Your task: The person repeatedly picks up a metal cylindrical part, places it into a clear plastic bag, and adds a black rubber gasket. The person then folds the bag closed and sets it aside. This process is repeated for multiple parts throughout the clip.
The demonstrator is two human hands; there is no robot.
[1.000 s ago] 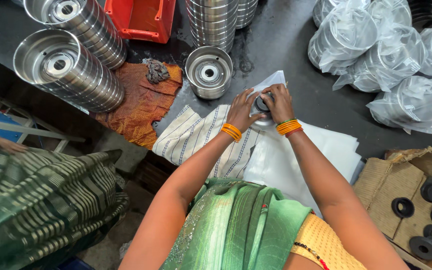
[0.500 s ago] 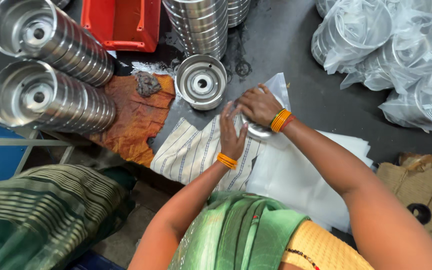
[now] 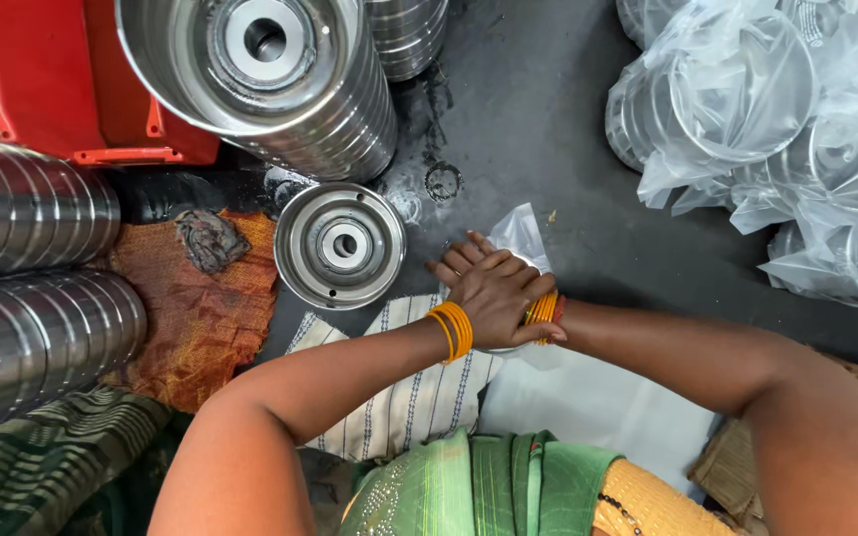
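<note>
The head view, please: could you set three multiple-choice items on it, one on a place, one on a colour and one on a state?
1. Where does the single steel disc lie?
A. left of the hands, beside the orange cloth
B. inside the red crate
C. on the bagged discs

2. What colour are the bangles on the wrists?
A. green
B. orange
C. white

3. How are the two hands placed?
A. far apart
B. raised over the crate
C. left hand laid over the right hand, pressing on a clear plastic bag

Answers:
1 A, the disc sits at the cloth's right edge on the dark table.
2 B, both wrists show orange bands.
3 C, the hands overlap on the bag.
</note>
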